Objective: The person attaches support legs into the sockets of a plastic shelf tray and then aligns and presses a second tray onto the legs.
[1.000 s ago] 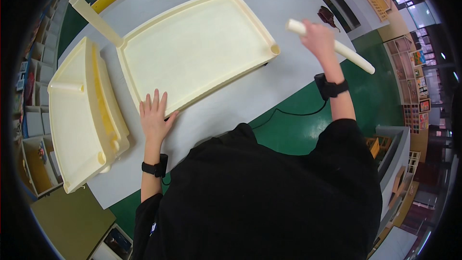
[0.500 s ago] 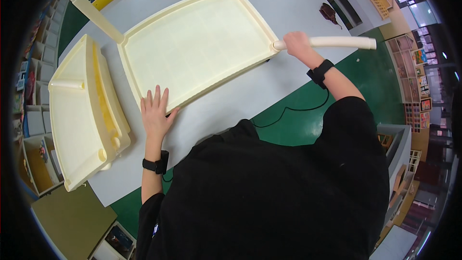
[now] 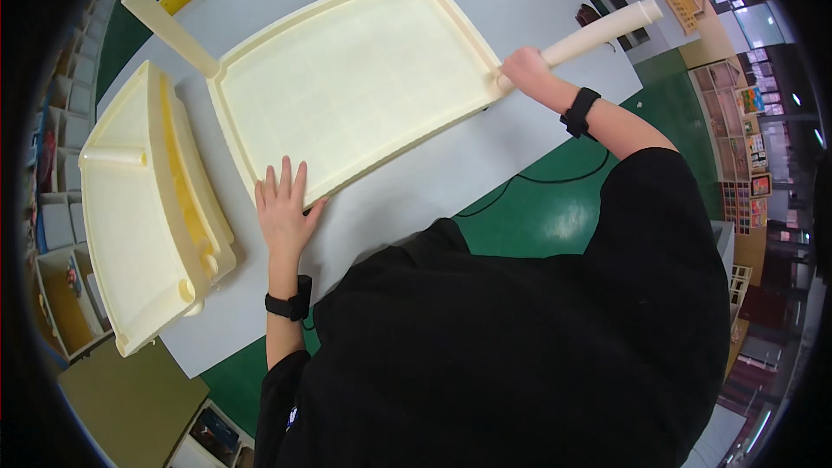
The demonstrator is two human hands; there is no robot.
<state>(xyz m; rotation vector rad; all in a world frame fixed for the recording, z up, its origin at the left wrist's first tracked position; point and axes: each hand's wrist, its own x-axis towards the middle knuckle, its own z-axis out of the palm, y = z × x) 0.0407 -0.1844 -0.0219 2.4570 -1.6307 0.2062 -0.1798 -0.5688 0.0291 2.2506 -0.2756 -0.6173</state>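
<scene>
Right hand point(image 3: 525, 72) fisted round cream plastic tube point(image 3: 604, 32); left hand point(image 3: 287, 217) splayed on rectangular cream plastic tray point(image 3: 355, 78); crooked push could jam things imo.

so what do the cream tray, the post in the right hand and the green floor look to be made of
Cream tray: likely moulded plastic, low sheen; evenly coloured base and rim.
Post in the right hand: probably similar plastic, smooth; matching cream colour, no visible grain.
Green floor: glossy, maybe vinyl or paint; bright reflections show, but the exact material stays unclear.
</scene>
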